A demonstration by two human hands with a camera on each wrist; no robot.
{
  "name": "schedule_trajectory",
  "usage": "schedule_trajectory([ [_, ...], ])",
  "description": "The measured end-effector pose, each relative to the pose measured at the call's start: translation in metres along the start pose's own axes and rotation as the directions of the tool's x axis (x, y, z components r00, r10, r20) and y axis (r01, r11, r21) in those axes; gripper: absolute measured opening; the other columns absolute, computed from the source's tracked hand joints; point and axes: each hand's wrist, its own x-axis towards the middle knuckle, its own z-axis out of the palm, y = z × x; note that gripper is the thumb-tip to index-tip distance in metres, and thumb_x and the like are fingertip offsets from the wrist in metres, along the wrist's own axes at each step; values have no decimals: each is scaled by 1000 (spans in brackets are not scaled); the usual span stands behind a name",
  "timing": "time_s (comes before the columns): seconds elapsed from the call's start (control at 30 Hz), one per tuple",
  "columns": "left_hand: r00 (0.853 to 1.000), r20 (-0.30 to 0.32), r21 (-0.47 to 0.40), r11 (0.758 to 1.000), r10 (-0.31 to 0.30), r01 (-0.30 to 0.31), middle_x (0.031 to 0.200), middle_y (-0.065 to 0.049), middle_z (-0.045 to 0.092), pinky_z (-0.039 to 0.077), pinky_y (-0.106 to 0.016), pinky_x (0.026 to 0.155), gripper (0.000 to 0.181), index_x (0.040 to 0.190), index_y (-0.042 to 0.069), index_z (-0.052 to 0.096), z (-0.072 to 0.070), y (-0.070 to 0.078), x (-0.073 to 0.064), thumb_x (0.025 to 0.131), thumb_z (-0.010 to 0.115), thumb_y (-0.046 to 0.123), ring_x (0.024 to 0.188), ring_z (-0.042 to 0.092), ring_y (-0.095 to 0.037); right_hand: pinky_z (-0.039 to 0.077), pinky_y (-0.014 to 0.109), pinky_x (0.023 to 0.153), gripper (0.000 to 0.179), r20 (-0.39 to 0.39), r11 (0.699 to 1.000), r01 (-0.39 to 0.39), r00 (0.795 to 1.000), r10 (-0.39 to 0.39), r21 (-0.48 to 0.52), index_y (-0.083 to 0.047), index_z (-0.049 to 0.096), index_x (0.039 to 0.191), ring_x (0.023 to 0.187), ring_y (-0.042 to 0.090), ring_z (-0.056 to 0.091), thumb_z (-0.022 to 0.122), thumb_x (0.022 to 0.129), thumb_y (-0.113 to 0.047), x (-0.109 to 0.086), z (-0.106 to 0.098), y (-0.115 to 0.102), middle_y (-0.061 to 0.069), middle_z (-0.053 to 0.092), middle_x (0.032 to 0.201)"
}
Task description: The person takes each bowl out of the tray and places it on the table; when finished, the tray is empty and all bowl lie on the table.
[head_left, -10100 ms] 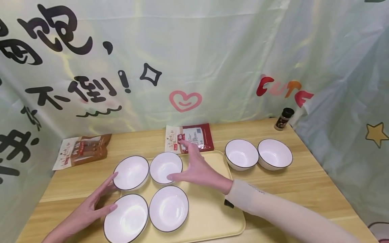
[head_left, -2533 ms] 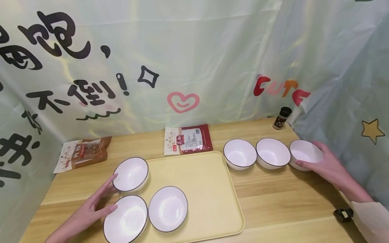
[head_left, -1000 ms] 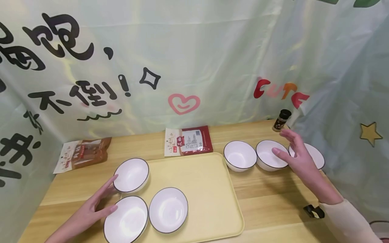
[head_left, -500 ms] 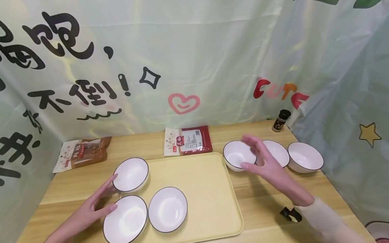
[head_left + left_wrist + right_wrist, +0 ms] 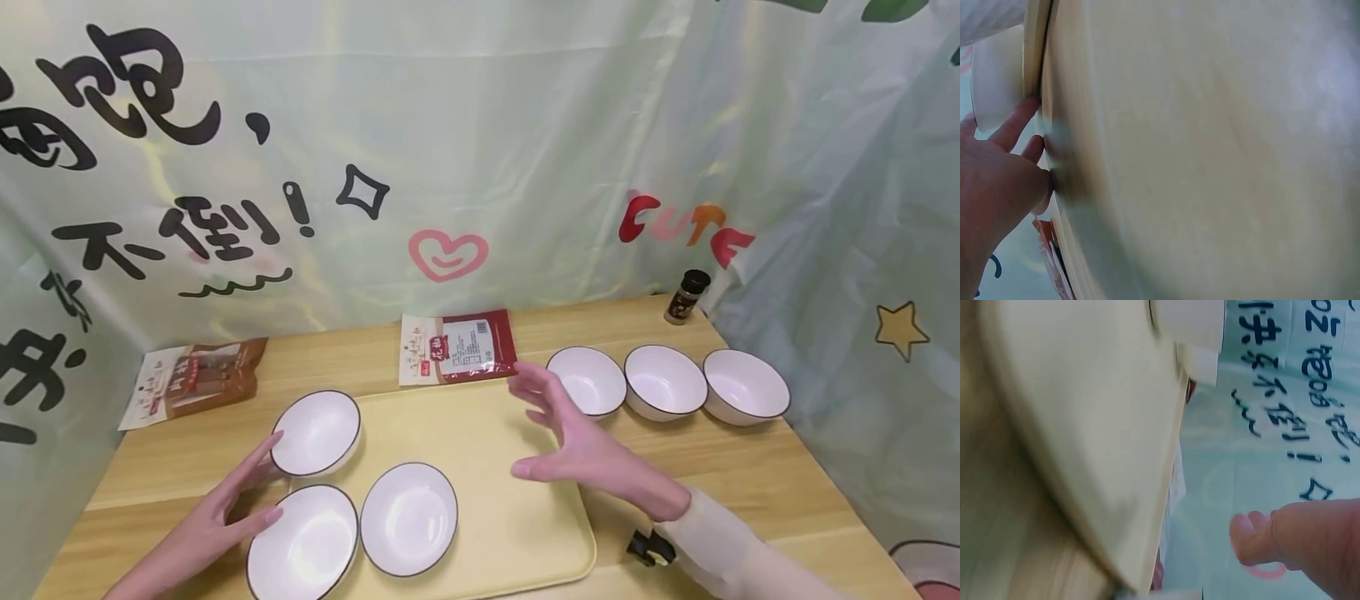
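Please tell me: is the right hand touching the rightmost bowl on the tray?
Apart. The head view plainly shows bare tray between the right hand and the rightmost bowl.

Head view faces forward-down; close, sideways-turned wrist views share its backdrop (image 5: 525, 158).

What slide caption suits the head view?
Right hand above a rectangular yellow tray bearing three round white bowls; three matching bowls alongside.
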Motion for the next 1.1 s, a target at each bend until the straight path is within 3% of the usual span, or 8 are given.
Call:
schedule_trajectory([
  [0.17,998,19,23,998,-52,52,166,-19,44,44,-22,100,90,177,35,18,1,4,-1,107,72,19,133,44,12,33,60,123,113,64,999,-44,997,42,24,-23,23,170,158,36,31,96,84,-18,2,24,2,12,28,171],
  [0.33,995,39,-9,996,-93,93,169,-21,39,43,-68,109,89,177,36,16,1,5,0,108,71,21,133,42,13,33,55,125,115,126,995,-101,987,98,23,-27,23,169,158,35,32,98,82,-22,4,48,1,9,30,171],
  [0.4,995,36,-12,996,-90,90,169,-23,40,41,-72,108,89,177,36,15,1,5,0,108,71,20,133,43,11,32,54,125,116,143,994,-110,984,106,20,-27,23,168,158,36,33,98,81,-22,6,58,2,10,30,171],
  [0.5,997,26,8,997,-76,75,167,-22,43,47,-45,111,90,177,35,16,0,4,1,108,71,19,134,44,9,32,50,126,117,162,992,-129,979,125,12,-23,22,169,158,34,33,99,80,-22,6,71,2,13,30,171],
  [0.57,998,18,19,998,-56,56,165,-22,46,45,-25,104,91,177,35,17,-1,3,1,107,72,18,134,45,9,32,46,126,119,168,990,-144,976,142,-2,-20,22,169,158,32,32,100,79,-22,7,80,4,14,29,171],
  [0.63,999,10,13,999,-41,41,163,-22,48,40,-16,100,91,177,34,18,-1,2,1,106,73,16,134,45,9,32,44,126,120,167,986,-167,972,167,-17,-20,23,169,158,30,32,100,78,-24,7,88,6,13,30,172],
  [0.83,1000,-5,12,1000,-14,14,160,-23,51,40,-14,100,92,177,32,19,-1,2,1,105,74,14,134,47,9,37,34,119,117,158,972,-234,960,231,1,-19,28,167,146,23,45,101,76,-21,7,108,12,4,38,162],
  [1.1,999,-8,27,999,-34,34,159,-24,52,43,-17,100,92,177,32,18,0,2,0,105,75,16,132,48,8,41,31,113,118,151,978,-204,969,196,36,-16,30,164,128,15,56,103,72,-16,8,125,24,-3,52,148],
])
